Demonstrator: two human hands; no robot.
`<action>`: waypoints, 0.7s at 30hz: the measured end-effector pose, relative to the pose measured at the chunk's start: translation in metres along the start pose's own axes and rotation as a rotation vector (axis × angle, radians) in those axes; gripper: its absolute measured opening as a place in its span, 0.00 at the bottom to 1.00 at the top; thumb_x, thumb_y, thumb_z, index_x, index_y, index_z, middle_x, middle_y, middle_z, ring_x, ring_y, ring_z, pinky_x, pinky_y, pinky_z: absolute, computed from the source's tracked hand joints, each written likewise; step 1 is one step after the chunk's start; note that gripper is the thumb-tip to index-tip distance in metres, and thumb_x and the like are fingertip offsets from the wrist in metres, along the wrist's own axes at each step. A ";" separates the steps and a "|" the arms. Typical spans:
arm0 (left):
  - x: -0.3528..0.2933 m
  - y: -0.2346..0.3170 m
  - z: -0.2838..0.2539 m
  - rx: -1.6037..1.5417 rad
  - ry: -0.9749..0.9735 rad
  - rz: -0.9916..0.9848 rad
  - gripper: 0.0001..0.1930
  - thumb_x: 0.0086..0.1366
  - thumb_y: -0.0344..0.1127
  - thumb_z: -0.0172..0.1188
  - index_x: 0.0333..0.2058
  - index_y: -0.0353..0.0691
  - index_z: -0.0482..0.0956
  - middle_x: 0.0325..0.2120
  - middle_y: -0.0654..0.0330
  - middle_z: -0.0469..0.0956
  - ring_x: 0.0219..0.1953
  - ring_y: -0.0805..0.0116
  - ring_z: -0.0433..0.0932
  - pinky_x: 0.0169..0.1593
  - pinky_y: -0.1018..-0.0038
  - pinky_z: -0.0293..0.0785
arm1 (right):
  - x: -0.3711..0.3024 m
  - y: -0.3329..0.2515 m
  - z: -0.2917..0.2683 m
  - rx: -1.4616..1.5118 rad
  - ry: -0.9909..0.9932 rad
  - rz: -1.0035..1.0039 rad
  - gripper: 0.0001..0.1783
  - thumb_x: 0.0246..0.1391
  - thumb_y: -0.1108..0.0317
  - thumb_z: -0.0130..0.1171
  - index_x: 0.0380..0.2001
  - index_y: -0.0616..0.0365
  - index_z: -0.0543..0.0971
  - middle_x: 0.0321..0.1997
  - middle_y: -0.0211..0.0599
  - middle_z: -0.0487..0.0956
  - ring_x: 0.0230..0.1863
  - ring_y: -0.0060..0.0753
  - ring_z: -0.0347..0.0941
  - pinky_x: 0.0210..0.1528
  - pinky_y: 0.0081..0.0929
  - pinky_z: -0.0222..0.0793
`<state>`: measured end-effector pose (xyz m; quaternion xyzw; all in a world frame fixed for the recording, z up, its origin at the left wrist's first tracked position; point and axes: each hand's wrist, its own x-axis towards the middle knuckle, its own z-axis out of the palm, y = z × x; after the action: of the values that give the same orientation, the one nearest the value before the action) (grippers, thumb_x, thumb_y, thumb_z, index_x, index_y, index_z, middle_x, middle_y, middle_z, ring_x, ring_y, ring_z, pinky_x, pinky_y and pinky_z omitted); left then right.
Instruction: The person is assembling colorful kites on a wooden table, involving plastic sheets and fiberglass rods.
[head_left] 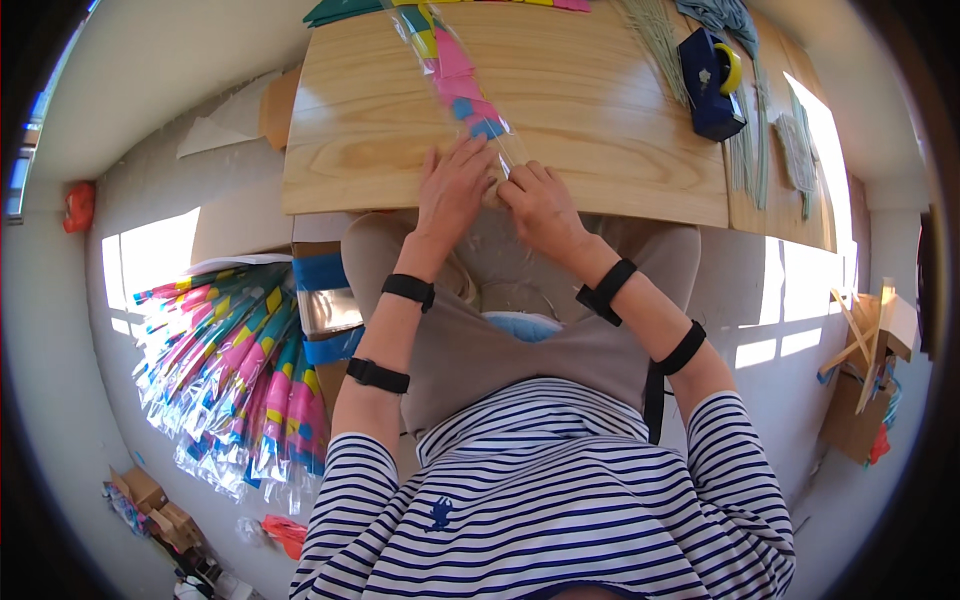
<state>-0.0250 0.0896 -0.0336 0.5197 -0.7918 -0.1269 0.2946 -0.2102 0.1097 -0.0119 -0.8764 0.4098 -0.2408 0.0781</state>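
Observation:
A long, narrow clear plastic sleeve lies slantwise on the wooden table, its near end at the front edge. Folded pink, yellow, green and blue material shows inside it. My left hand rests on the sleeve near this end, fingers stretched forward, close to a blue patch. Just to its right, my right hand has its fingers closed in a pinch on the sleeve's open-looking end. The fingertips partly hide the plastic there.
A dark blue tape dispenser with a yellow roll stands on the table at the right, among thin pale sticks. A grey cloth lies behind. Many packed colourful sleeves are piled at left by a box. Wooden pieces stand far right.

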 end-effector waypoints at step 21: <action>0.017 -0.015 0.007 -0.030 -0.026 -0.060 0.20 0.66 0.36 0.63 0.57 0.48 0.80 0.63 0.63 0.74 0.70 0.62 0.65 0.72 0.44 0.46 | 0.002 -0.001 -0.005 0.113 0.022 0.042 0.09 0.43 0.73 0.62 0.32 0.53 0.78 0.36 0.36 0.75 0.42 0.44 0.73 0.43 0.41 0.67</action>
<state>-0.0222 0.0670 -0.0410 0.5371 -0.7777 -0.1542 0.2879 -0.2112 0.1091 -0.0067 -0.8592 0.4146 -0.2712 0.1280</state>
